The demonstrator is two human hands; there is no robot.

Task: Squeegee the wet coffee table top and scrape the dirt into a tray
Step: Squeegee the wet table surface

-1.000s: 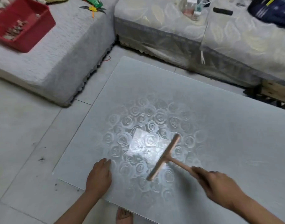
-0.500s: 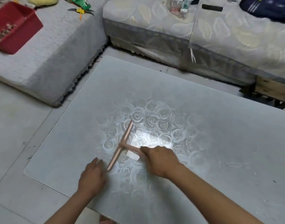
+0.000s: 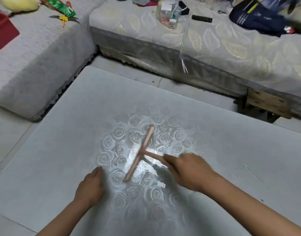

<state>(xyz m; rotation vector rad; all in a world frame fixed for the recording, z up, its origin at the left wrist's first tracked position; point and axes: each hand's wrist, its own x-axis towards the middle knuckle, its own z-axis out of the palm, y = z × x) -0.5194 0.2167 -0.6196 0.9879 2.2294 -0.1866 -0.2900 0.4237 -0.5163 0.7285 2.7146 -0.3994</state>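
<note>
Nearest, the left hand (image 3: 91, 186) is laid palm down on the counter (image 3: 64, 167), fingers straight and together, nothing held; it is judged to be bracing only. The right hand (image 3: 189, 171) is curled tight around the handle of the squeegee (image 3: 140, 152), with the grip taken at the handle's rear end. The hand is motion-blurred, so the finger detail cannot be told.

The squeegee is a pinkish T-shaped tool. Its blade bar lies on a diagonal over the rose pattern at mid-counter, near end just beside the left hand, far end pointing away. It is judged light and stiff in the handle, with a softer blade edge, easily steered by one hand. The handle is the right place to hold, since a grip on the bar would lift the edge. The counter is glossy and glare is seen under the blade, so a slippery, low-drag surface is expected and downward pressure is needed for a clean pull. Water streaks (image 3: 245, 169) and small specks are seen right of the right hand, not yet cleared.

Beyond, bare floor (image 3: 8, 133) is seen left of the counter. A red tray (image 3: 3, 34) sits on the grey seat (image 3: 35, 65), well apart from the squeegee. A patterned sofa (image 3: 231, 48) with a dark bag (image 3: 258, 17) lies farthest.
</note>
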